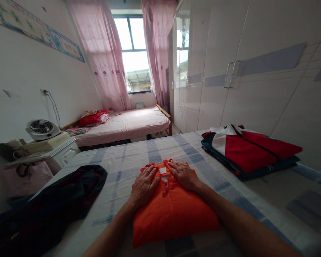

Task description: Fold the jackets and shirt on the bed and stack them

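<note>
A folded orange zip jacket (173, 210) lies on the bed in front of me, its collar pointing away and a white label showing inside the neck. My left hand (146, 184) rests flat on the jacket's left shoulder, fingers stretched toward the collar. On the right shoulder lies my right hand (183, 174), also flat, with its fingers beside the collar. Both palms press on the cloth without gripping it. The zip runs down the middle between my forearms, its pull hanging just below the collar.
The bed has a blue and white checked sheet (109, 192). To the right sits a stack of folded clothes, a red, white and black jacket (251, 148) on top. Dark crumpled clothing (61, 200) lies at left. Beyond are a fan (42, 128), another bed (131, 121) and a white wardrobe (216, 71).
</note>
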Demonstrator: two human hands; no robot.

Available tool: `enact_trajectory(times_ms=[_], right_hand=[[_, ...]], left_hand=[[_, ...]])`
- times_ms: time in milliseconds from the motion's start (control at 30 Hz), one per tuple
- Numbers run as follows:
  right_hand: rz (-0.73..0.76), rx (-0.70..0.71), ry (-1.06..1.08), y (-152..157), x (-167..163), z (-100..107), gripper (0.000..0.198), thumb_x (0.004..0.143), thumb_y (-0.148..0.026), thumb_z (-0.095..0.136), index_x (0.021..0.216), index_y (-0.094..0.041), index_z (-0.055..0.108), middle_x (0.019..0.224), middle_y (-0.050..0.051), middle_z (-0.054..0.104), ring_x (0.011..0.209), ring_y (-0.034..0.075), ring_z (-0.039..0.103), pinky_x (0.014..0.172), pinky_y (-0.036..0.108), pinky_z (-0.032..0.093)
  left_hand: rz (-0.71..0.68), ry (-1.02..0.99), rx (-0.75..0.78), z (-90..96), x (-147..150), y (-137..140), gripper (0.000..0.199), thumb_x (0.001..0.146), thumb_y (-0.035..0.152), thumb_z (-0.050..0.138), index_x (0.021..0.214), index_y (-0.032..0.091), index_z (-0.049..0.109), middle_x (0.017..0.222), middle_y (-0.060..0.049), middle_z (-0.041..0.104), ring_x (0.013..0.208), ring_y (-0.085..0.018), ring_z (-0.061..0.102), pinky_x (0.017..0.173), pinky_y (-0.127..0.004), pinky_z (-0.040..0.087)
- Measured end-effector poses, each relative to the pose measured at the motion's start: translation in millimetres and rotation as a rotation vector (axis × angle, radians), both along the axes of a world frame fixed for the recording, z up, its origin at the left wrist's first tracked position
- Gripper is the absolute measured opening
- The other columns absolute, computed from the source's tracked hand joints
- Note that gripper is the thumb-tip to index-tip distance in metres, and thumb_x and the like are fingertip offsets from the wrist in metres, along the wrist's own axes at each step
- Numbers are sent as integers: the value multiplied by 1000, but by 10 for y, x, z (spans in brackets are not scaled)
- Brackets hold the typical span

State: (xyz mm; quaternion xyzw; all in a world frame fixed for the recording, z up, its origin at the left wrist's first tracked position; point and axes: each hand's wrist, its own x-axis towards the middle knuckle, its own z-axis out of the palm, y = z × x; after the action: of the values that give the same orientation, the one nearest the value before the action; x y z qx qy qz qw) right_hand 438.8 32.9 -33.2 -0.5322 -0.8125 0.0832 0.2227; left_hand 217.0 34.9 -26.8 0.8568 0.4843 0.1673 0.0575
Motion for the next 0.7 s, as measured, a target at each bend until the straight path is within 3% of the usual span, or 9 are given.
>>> enact_trajectory(times_ms=[100,200,333,433,500,600,700], right_hand=[[-35,-47,12,-45,-5,123,52,95,-37,23,140,-17,38,144,9,38,133,19,33,109,39,23],[-97,-32,27,-177,-25,279,52,94,-40,27,141,-21,37,148,8,32,136,21,26,109,41,22],[-99,-23,38,-384,-69,297,52,93,-45,29,141,-28,36,151,4,26,139,22,18,110,44,16],[-62,-147,41,-456,-85,223,56,91,-50,28,140,-25,38,150,6,27,138,22,22,111,43,15],[-69,-165,70,-492,-72,215,57,90,-50,32,139,-22,40,150,8,28,138,23,22,111,43,16],[-136,-65,205,-652,-4,283,53,89,-43,37,136,-20,44,147,9,34,136,23,26,109,42,20],[-256,64,452,-1023,90,362,41,88,-37,37,121,-20,54,127,10,54,119,22,47,99,37,35]], left_hand=[[25,38,-47,183,-5,-106,52,93,45,30,137,20,42,146,-9,36,137,-24,27,111,-47,25],[-13,49,16,330,-21,-343,47,93,43,33,137,28,42,146,-6,36,137,-25,26,111,-50,23],[-152,30,90,205,-34,-646,47,93,43,35,139,35,34,149,-1,32,138,-23,24,111,-50,24],[-155,22,99,74,-48,-741,47,94,41,34,140,34,32,149,-2,30,138,-23,25,111,-50,23],[-168,30,83,101,-70,-793,49,93,43,34,140,32,32,149,-4,29,138,-24,24,111,-51,22],[-302,107,-1,256,-111,-925,69,82,52,51,143,31,27,151,-7,23,139,-28,21,111,-53,21],[-380,237,-79,323,-120,-1075,90,68,41,70,144,33,23,152,-9,13,138,-33,18,108,-57,23]])
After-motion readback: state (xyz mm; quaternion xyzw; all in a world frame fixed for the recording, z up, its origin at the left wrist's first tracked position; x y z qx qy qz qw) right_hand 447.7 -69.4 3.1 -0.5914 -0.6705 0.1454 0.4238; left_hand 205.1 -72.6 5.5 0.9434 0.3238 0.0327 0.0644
